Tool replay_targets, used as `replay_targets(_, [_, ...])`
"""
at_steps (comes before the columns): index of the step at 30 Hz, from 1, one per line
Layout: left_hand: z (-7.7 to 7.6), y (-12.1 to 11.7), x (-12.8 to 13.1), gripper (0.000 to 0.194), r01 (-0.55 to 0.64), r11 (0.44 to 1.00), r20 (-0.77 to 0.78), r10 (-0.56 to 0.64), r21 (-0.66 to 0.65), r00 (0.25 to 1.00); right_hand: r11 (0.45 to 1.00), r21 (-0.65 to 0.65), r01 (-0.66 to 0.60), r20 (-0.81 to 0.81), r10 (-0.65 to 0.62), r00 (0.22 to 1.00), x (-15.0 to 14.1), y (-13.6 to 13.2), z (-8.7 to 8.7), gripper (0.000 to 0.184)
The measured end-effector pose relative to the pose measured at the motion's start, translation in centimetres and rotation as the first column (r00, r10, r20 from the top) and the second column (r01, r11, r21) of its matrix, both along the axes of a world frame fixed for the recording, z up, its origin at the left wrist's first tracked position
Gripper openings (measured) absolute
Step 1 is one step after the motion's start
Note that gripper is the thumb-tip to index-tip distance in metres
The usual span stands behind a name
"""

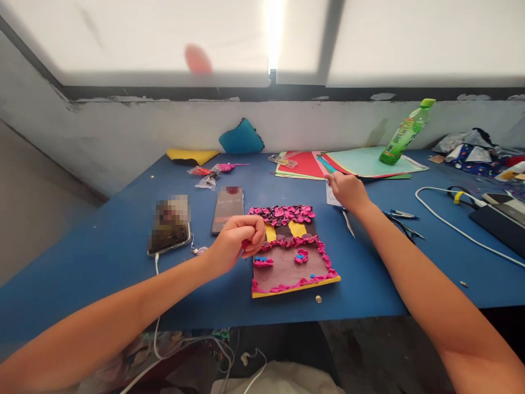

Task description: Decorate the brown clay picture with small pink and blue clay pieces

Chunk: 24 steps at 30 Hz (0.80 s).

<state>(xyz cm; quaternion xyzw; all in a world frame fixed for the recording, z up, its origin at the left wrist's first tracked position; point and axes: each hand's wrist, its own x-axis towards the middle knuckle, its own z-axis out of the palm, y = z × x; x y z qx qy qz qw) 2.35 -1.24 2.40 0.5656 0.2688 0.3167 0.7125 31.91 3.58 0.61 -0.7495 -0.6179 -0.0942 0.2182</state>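
Observation:
A decorated panel (287, 268) lies flat before me, with a pinkish-brown face, yellow patches, a yellow front edge and crinkled pink clay trim. Clusters of pink and dark clay petals (283, 214) cover its far end. My left hand (238, 241) is closed over the panel's left side, and a bit of pink clay (246, 247) shows between its curled fingers. Beyond the panel to the right, my right hand (348, 191) has its fingers drawn together near a teal strip (326, 164); whatever they hold is hidden. Under that hand lie a pale packet (332, 196) and a slim metal tool (348, 224).
Two phones, one showing a timer (227, 210) and one charging (168, 235), lie at left. A green bottle (404, 137) stands tilted on coloured sheets (301, 163). Pens (404, 214), a white cable (451, 221) and small plastic bags (207, 179) lie around the blue table (123, 219).

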Motion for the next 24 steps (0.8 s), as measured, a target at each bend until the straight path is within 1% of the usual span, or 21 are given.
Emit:
replay_targets(4, [0.0, 0.0, 0.1, 0.012, -0.018, 1.000, 0.004, 0.018, 0.009, 1.000, 0.997, 0.070, -0.044, -0.052, 0.048, 0.998, -0.7, -0.3, 0.4, 0.041])
replay_targets(8, [0.1, 0.1, 0.1, 0.012, -0.036, 0.999, -0.006, 0.036, 0.030, 0.999, 0.978, 0.154, -0.144, -0.105, 0.161, 0.981, -1.6, -0.3, 0.8, 0.032])
replay_targets(10, [0.1, 0.1, 0.0, 0.011, -0.035, 0.999, -0.017, 0.036, 0.032, 0.999, 0.957, 0.194, -0.217, -0.184, 0.253, 0.950, -2.3, -0.4, 0.9, 0.029])
replay_targets(11, [0.2, 0.1, 0.0, 0.010, -0.034, 0.999, -0.028, 0.034, 0.031, 0.999, 0.940, 0.215, -0.264, -0.250, 0.314, 0.916, -2.7, -0.5, 0.8, 0.028])
replay_targets(13, [0.2, 0.1, -0.1, 0.009, -0.031, 0.999, -0.063, 0.033, 0.031, 0.997, 0.898, 0.254, -0.360, -0.402, 0.437, 0.805, -3.7, -0.9, 0.8, 0.025])
replay_targets(16, [0.2, 0.1, -0.1, 0.013, -0.025, 0.999, -0.133, 0.030, 0.041, 0.991, 0.839, 0.286, -0.462, -0.539, 0.540, 0.647, -5.7, -2.1, 1.0, 0.030])
replay_targets(17, [0.2, 0.1, -0.1, 0.015, -0.026, 0.999, -0.150, 0.033, 0.047, 0.988, 0.820, 0.290, -0.493, -0.550, 0.564, 0.616, -6.5, -2.7, 1.2, 0.032])
replay_targets(18, [0.2, 0.1, 0.0, 0.016, -0.031, 0.998, -0.163, 0.040, 0.055, 0.986, 0.799, 0.292, -0.525, -0.539, 0.591, 0.600, -7.2, -3.2, 1.3, 0.034])
replay_targets(20, [0.3, 0.1, 0.1, 0.019, -0.067, 0.994, -0.176, 0.081, 0.085, 0.981, 0.747, 0.288, -0.600, -0.475, 0.655, 0.588, -8.6, -4.3, 1.6, 0.036])
replay_targets(22, [0.4, 0.0, 0.3, 0.022, -0.107, 0.987, -0.188, 0.128, 0.121, 0.974, 0.711, 0.264, -0.652, -0.398, 0.696, 0.598, -9.5, -5.2, 1.8, 0.036])
replay_targets(24, [0.5, -0.1, 0.4, 0.026, -0.118, 0.982, -0.206, 0.148, 0.148, 0.967, 0.678, 0.280, -0.680, -0.291, 0.735, 0.612, -10.0, -5.8, 1.7, 0.033])
